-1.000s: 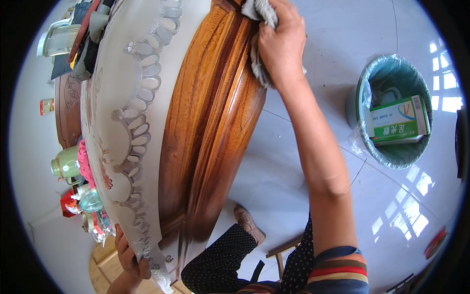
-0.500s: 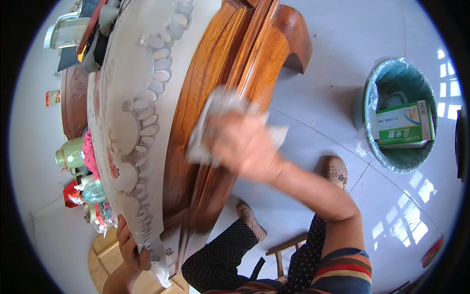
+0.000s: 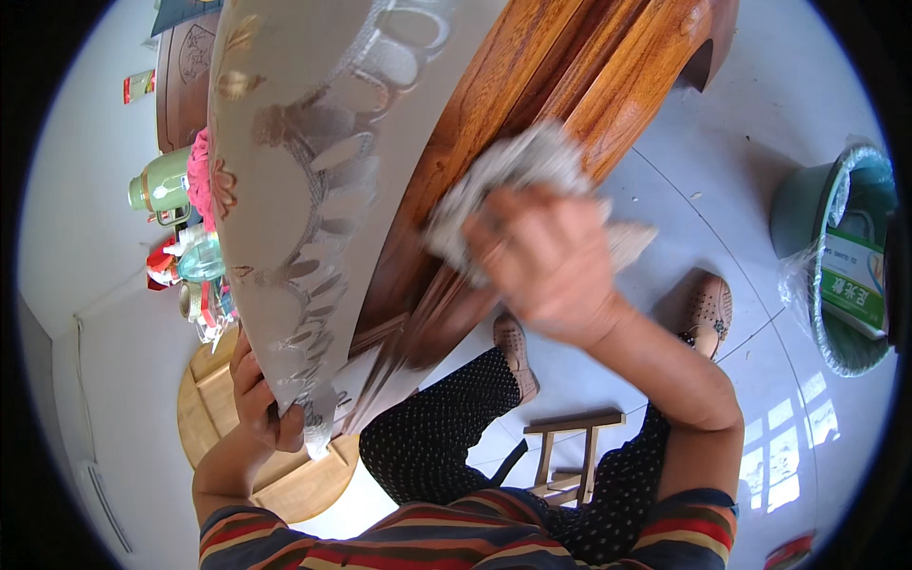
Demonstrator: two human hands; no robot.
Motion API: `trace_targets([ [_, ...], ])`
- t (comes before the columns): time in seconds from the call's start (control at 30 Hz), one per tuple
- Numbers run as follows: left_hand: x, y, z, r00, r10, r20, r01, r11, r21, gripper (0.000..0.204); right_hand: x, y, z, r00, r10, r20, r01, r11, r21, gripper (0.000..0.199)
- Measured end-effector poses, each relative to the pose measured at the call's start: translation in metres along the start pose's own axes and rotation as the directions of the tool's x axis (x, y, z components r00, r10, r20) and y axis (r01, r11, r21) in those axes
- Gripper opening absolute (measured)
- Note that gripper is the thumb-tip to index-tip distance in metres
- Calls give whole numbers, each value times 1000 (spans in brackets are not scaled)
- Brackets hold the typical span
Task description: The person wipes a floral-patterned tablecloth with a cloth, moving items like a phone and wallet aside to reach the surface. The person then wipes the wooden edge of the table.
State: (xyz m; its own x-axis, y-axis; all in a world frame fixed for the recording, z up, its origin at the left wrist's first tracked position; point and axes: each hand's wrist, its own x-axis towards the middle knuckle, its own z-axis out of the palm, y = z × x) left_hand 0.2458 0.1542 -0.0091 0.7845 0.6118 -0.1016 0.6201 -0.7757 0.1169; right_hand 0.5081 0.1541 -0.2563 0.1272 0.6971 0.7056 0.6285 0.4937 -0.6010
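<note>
Sliding down along the edge of the glossy reddish-brown wooden table, closer to the body than half a second ago, when it was blurred in mid-stroke higher up the rim. Right hand closed over a crumpled grey-white cleaning cloth, fingers curled on it, pressing it against the wooden side panel. Meaning, by judgement: wiping of this edge well along, stroke now near the lower part of the rim. Left hand closed on the hanging corner of the pale translucent plastic table cover with scalloped lace pattern, lifting it clear of the wood.

Around: green thermos jug and small bottles behind the cover, round light wooden stool under the left arm, small wooden step stool between the legs, green plastic waste bin with clear liner at the right. In the way: only the lifted cover, hanging close to the wiped wood.
</note>
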Motion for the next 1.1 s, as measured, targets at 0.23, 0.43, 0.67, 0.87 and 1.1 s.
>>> trace_targets([
  [0.23, 1, -2, 2, 999, 23, -29, -24, 999, -35, 35, -14, -82, 17, 923, -208, 325, 219, 976, 4, 23],
  [0.43, -5, -9, 5, 998, 43, -50, -46, 998, -45, 36, -14, -69, 5, 599, -331, 729, -286, 762, 581, 21],
  [0.67, -6, -9, 7, 996, 42, -75, -47, 996, -71, 38, -12, -64, -35, 779, -79, 622, -279, 845, 457, 36],
  [0.87, -6, -8, 6, 997, 46, -60, -50, 997, -57, 38, 9, -51, -11, 954, 13, 301, -69, 982, 176, 33],
  [1.1, -2, -6, 1, 999, 40, -9, -40, 998, -48, 39, 11, -73, 6, 822, -124, 555, 88, 992, 91, 26],
])
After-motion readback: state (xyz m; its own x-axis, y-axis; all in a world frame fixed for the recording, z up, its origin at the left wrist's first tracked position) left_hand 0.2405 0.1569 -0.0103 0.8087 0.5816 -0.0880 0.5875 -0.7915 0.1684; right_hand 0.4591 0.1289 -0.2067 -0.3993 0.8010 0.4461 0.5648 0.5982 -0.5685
